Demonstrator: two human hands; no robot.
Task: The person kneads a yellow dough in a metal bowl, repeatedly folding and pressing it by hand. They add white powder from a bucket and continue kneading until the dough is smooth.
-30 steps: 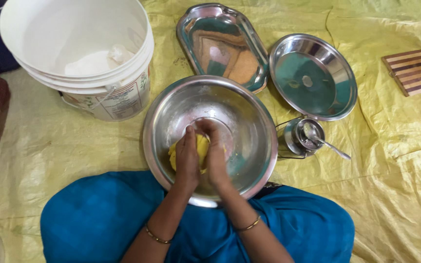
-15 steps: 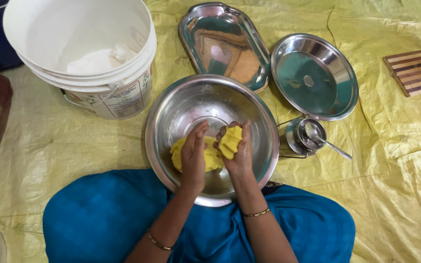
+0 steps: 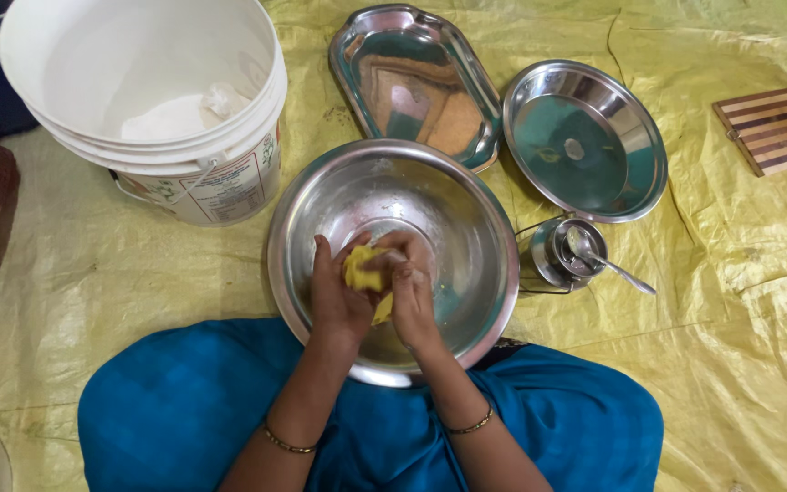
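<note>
Squeezing a soft yellow lump of dough [image 3: 363, 278] between them, the left hand [image 3: 337, 296] and right hand [image 3: 410, 293] close around it, low inside the round steel mixing bowl [image 3: 466, 228]. It looks pliable, light and slightly sticky; best cupped whole in the palms.

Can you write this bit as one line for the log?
left hand: on yellow dough | right hand: pressing dough | place: steel bowl

Head view, straight down (close overhead)
</note>
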